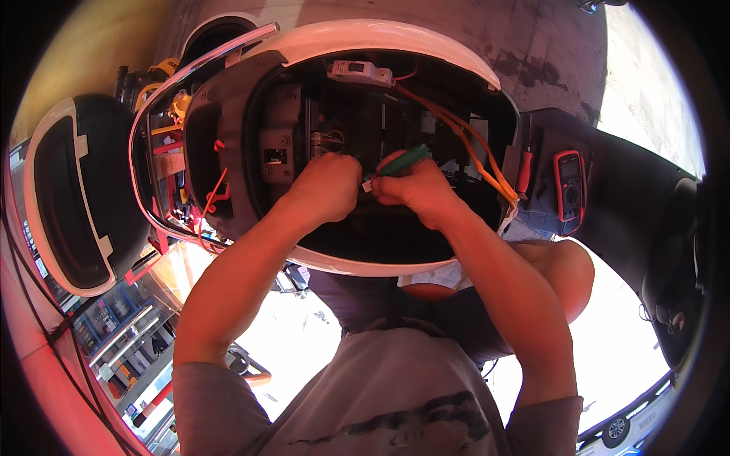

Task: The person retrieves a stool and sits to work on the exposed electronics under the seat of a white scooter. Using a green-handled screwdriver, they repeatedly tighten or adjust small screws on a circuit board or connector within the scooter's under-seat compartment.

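Note:
Both my hands are inside the open body compartment of a white scooter (395, 267). My right hand (418, 188) is closed around a green-handled tool (405, 161), its handle slanting up to the right. A small pale piece (367, 185) shows at the fingertips of that hand; its kind is unclear. Just left of it, my left hand (332, 185) is curled closed, and its fingers hide whatever they grip. Thin wires (329, 140) emerge right above the left hand. Most of the compartment's inside is dark.
A grey circuit breaker (359, 72) lies at the compartment's far edge, near thick orange cables (471, 144). On the dark surface at right rest a red-handled screwdriver (525, 170) and a red multimeter (570, 190). A detached seat-like part (72, 197) is at left.

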`<state>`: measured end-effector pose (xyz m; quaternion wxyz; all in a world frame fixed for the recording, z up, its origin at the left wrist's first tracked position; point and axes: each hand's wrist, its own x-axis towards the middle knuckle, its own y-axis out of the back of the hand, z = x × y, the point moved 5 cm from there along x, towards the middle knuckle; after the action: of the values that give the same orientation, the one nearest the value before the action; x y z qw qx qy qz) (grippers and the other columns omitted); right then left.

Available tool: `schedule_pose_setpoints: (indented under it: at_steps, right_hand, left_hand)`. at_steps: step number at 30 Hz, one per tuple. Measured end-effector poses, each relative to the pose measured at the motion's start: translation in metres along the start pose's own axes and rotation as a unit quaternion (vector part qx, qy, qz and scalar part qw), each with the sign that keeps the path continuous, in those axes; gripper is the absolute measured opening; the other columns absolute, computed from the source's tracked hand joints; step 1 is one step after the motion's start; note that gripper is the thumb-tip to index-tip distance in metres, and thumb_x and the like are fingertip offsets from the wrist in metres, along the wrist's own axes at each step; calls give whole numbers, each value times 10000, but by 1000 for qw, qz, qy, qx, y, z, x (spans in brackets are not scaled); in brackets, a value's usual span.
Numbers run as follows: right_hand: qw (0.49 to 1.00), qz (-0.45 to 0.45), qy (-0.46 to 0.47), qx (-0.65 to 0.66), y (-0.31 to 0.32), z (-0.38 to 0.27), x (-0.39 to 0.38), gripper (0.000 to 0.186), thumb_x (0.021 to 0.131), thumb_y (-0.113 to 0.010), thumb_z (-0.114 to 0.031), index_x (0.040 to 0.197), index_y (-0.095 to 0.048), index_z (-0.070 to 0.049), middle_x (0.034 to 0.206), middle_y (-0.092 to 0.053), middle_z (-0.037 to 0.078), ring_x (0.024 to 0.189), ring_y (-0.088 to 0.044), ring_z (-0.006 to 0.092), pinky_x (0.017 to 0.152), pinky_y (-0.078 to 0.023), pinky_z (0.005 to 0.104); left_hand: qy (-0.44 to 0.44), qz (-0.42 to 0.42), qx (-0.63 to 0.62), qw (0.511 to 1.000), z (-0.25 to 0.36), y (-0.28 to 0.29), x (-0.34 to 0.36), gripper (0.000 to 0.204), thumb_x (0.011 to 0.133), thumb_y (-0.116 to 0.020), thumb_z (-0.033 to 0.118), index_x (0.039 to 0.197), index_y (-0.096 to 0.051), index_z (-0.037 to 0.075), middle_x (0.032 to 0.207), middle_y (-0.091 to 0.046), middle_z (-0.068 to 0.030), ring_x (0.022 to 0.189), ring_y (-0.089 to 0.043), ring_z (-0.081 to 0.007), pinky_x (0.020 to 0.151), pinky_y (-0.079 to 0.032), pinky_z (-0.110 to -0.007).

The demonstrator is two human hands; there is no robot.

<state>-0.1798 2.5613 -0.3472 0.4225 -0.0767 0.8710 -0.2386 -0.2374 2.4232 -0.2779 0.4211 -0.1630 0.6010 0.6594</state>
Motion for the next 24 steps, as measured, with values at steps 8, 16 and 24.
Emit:
schedule_pose_setpoints:
  at_steps: [8, 16, 24]
  right_hand:
    - [1000, -17, -19, -6, 2, 0, 2, 262, 830, -811, -37, 1044, -661, -26, 975, -719, 96, 890, -726, 214, 779, -616, 336]
    - [999, -26, -40, 7, 2, 4, 6, 290, 847, -794, -41, 1091, -636, -47, 1011, -716, 95, 937, -727, 221, 803, -618, 352]
    - [998, -17, -44, 51, 1, 6, 7, 317, 820, -792, -18, 1098, -639, -11, 996, -714, 118, 913, -729, 231, 773, -623, 354]
  left_hand:
    - [-28, 0, -31, 999, 1, 4, 1, 161, 824, -641, 64, 929, -760, 39, 910, -739, -188, 931, -709, -398, 830, -564, -460]
    - [-33, 29, -21, 999, 10, 5, -5, 123, 804, -666, 90, 872, -740, 19, 829, -727, -220, 860, -713, -429, 792, -568, -501]
    - [-4, 68, -13, 998, 12, 1, -10, 143, 829, -656, 134, 871, -709, 8, 828, -717, -238, 833, -702, -454, 767, -560, -536]
